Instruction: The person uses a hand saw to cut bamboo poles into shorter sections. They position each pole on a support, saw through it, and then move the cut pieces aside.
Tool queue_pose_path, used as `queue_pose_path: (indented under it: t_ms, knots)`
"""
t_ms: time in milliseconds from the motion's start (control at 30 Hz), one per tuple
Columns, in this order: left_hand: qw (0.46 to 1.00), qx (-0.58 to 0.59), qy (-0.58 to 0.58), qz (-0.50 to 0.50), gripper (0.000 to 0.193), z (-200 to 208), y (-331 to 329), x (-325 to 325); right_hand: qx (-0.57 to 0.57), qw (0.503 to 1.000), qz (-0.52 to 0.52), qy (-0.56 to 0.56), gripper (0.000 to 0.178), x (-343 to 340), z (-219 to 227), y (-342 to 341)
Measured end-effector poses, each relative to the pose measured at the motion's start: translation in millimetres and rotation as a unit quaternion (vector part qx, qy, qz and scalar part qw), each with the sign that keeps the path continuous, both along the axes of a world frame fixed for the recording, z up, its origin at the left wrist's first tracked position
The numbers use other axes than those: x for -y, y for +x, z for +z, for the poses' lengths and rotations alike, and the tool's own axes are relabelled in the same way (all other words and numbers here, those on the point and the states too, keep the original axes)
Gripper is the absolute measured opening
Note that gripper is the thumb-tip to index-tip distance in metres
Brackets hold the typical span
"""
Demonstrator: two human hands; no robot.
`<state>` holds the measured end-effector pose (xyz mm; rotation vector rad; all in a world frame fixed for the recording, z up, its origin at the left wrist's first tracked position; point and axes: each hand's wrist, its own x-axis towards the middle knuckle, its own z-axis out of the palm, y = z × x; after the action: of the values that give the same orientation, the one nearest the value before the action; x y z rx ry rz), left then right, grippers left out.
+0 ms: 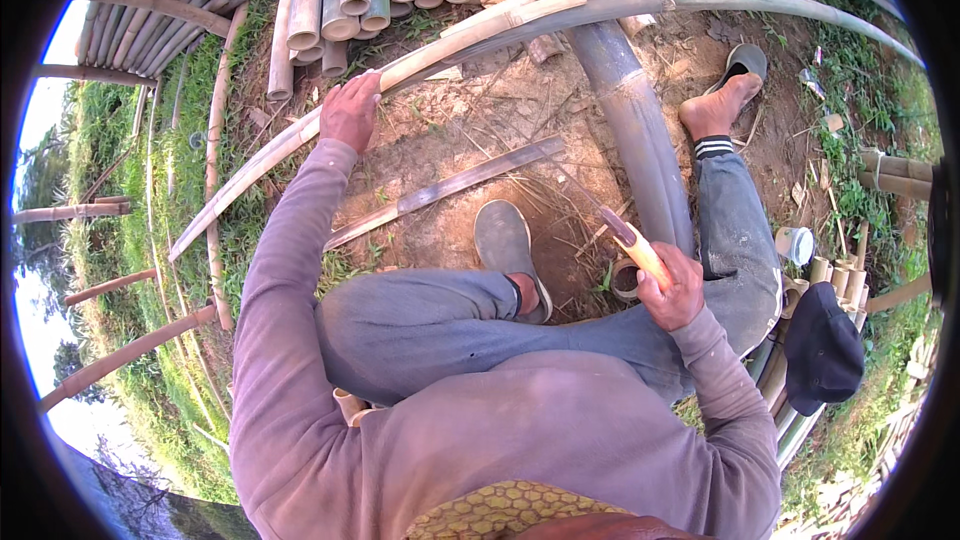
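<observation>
1. Bamboo pole (500,32) lies ahead of me, its long axis running from near left to far right, across a thick trunk (630,90).
2. My left grip (350,112) touches it, so is nearer; I cannot tell how closely those fingers wrap.
3. My right grip (675,285) closes around a knife (625,230), apart from the pole, blade pointing forward-left.
4. Bare ground (440,125) opens between, crossed by a flat strip (470,175); the trunk bounds the blade's right.
</observation>
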<state>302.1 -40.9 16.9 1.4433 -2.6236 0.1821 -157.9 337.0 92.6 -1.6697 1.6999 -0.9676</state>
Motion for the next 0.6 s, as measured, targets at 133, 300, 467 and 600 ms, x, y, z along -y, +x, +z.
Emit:
queue_pose_path:
  t_ms: [133, 300, 467, 600]
  knots:
    - [1.000, 0.007, -0.007, -0.004, 0.046, 3.7, 8.6, -0.6, -0.029, 0.992, -0.099, -0.078, 0.030, -73.4, 15.1, -18.4]
    - [0.999, -0.002, 0.009, -0.051, 0.046, 7.7, -36.7, 19.5, 0.055, 0.955, -0.282, -0.069, 0.031, -89.4, 9.9, -6.0]
    - [0.998, 0.054, 0.030, 0.023, 0.046, 21.9, -4.1, -4.1, 0.129, 0.952, -0.272, -0.057, 0.031, -66.3, -26.1, -12.2]
    - [0.999, 0.041, 0.019, -0.001, 0.048, 22.1, -11.4, -1.4, 0.098, 0.959, -0.253, -0.081, 0.028, -53.7, -20.9, -11.1]
